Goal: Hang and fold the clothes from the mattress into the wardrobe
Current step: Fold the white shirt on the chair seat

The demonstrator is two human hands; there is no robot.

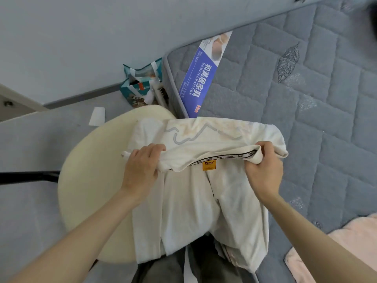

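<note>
A cream-white T-shirt (204, 201) with a grey line print and an orange neck label hangs in front of me, over the edge of the grey quilted mattress (306, 88). My left hand (142, 166) grips the shirt's upper left part at the shoulder. On the right side of the collar, my right hand (263, 168) pinches the fabric beside the black-and-white neck tape. The shirt's top part is folded over away from me. A pink garment (350, 248) lies on the mattress at the lower right. No wardrobe shows in this view.
A round cream stool seat (87, 190) stands under the shirt's left side. A blue furniture label (202, 78) lies on the mattress corner. A teal paper bag (140, 84) sits on the floor by the wall, and a white scrap (97, 116) lies nearby.
</note>
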